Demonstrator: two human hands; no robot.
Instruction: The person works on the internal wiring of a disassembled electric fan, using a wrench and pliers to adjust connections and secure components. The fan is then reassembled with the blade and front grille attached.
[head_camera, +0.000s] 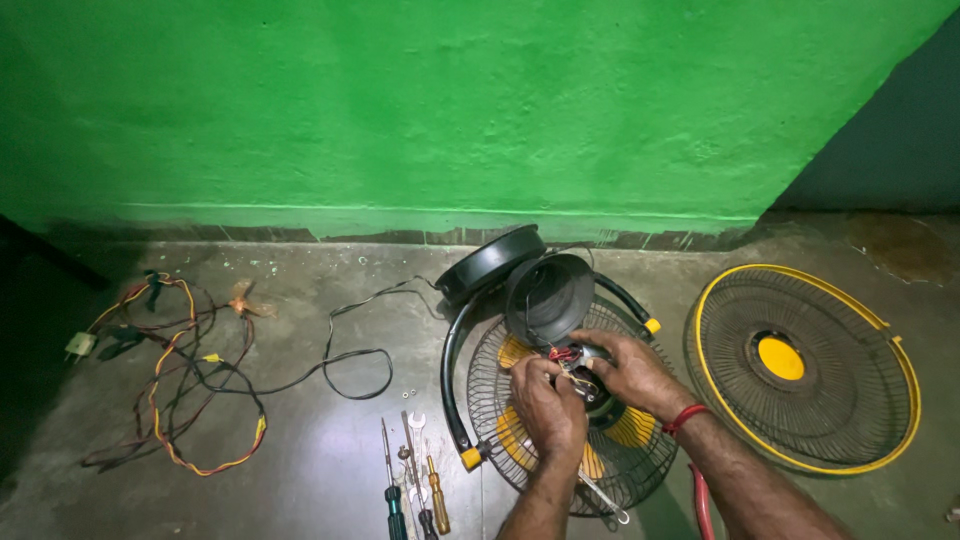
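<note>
Green plaster wall (400, 110) backs a grey concrete floor (320, 470), where a dismantled fan lies flat so its motor faces up within easy reach. Both hands meet over the motor (590, 385) at the middle of the rear grille (490, 375). The left hand (545, 405) is curled, its fingers pinching something small at the red wires (562, 353); what exactly it grips is too small to tell. The right hand (628, 372), fingers bent, presses against the motor's side, seemingly to steady it. A black motor cover (548, 297) stands tipped up just behind, off the motor, and the round base (490, 262) leans beyond it. The front grille (800, 370) with its yellow hub lies apart to the right. Screwdrivers and a spanner (415, 480) lie in a row near the left forearm, handy. Tangled wires (180, 380) sprawl well to the left.
</note>
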